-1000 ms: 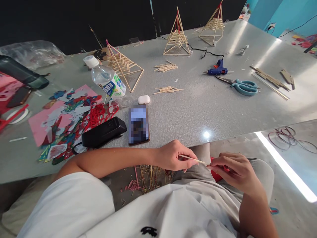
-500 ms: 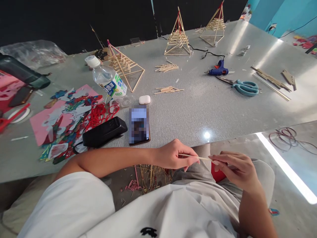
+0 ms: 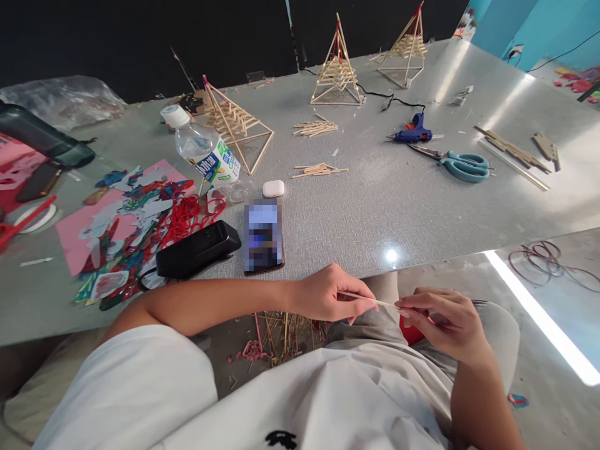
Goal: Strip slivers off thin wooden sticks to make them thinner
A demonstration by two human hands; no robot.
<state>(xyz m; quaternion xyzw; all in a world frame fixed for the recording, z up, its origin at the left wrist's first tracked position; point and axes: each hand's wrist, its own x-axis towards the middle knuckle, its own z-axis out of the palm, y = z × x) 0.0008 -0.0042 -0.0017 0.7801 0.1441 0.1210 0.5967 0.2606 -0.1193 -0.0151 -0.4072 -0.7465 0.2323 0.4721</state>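
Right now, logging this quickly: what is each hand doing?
Left hand: closed, pinching a thin wooden stick.
Right hand: fingers closed on the stick's other end.

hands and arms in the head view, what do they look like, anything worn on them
Both hands, the left hand and the right hand, are bare: no gloves, rings or watch show. Both forearms are uncovered as far as the view shows. A white short-sleeved top covers the left shoulder and the chest, with a small black marking on its front. No cables or bands on the arms.

Phone screen blurred; red thing (under right hand) mostly hidden.
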